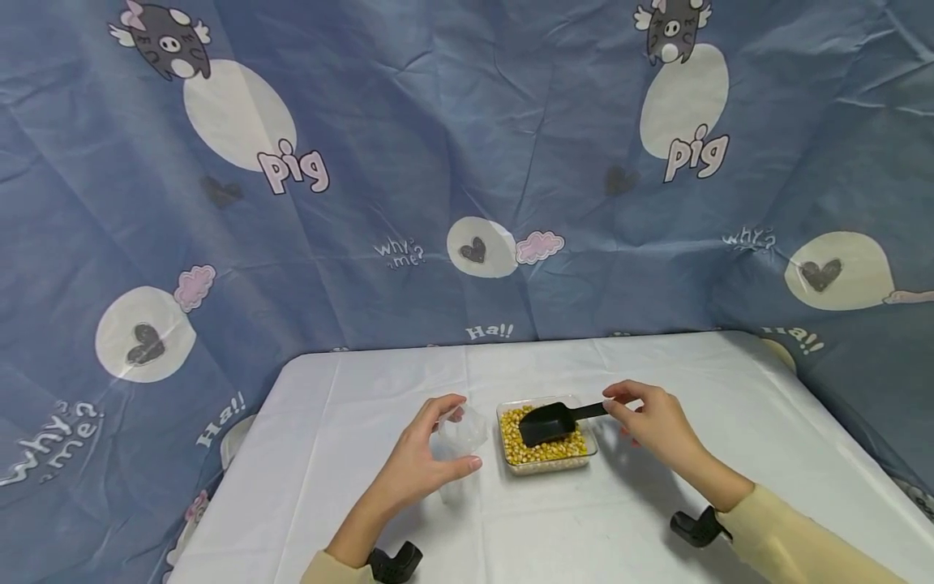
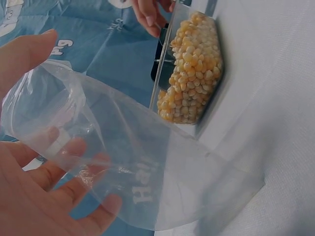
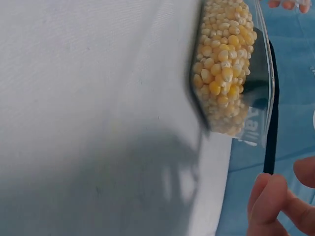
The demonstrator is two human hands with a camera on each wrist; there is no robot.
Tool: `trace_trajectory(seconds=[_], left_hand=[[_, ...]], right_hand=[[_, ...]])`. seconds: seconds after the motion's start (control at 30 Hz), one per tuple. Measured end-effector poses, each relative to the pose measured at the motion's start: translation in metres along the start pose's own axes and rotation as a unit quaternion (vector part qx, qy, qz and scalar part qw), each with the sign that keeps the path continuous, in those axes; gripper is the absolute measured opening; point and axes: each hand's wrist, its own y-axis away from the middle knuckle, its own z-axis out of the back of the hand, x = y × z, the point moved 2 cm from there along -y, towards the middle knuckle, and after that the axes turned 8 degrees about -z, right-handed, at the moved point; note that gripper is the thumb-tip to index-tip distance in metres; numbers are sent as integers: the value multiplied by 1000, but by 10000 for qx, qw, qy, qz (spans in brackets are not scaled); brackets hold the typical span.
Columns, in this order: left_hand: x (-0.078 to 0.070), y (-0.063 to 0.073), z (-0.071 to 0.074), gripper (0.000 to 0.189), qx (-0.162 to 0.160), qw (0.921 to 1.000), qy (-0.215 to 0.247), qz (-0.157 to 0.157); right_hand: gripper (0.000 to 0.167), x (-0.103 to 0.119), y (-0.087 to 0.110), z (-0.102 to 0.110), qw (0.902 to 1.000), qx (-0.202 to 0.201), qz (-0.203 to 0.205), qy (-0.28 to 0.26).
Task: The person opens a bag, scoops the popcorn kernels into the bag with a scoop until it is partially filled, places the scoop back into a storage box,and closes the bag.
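My left hand [image 1: 419, 462] curves round a clear plastic bag [image 2: 128, 128], near its wide-open mouth. Through the film in the left wrist view, several fingers show, with the thumb at the rim; the bag's lower end hangs toward the table. Beside it stands a clear rectangular container [image 1: 549, 466] of yellow corn kernels [image 1: 514, 442]. A black scoop [image 1: 547, 423] lies on the corn, its handle reaching over the right rim. At the handle's end is my right hand [image 1: 653, 418], a fingertip touching it and a gap between thumb and forefinger.
A white cloth covers the table [image 1: 379, 381]. Behind it hangs a blue printed curtain [image 1: 409, 162]. Black wrist cameras sit on both forearms, below the light yellow sleeves' [image 1: 795, 535] cuffs.
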Motion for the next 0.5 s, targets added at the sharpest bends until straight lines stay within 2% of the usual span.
trace_trajectory(seconds=[0.27, 0.5], left_hand=[[0, -1, -2, 80, 37, 10000, 18, -89], [0, 0, -3, 80, 73, 9999, 72, -12]], right_hand=[[32, -6, -7, -9, 9957, 404, -608, -574], [33, -10, -10, -18, 9858, 721, -1033, -1111]])
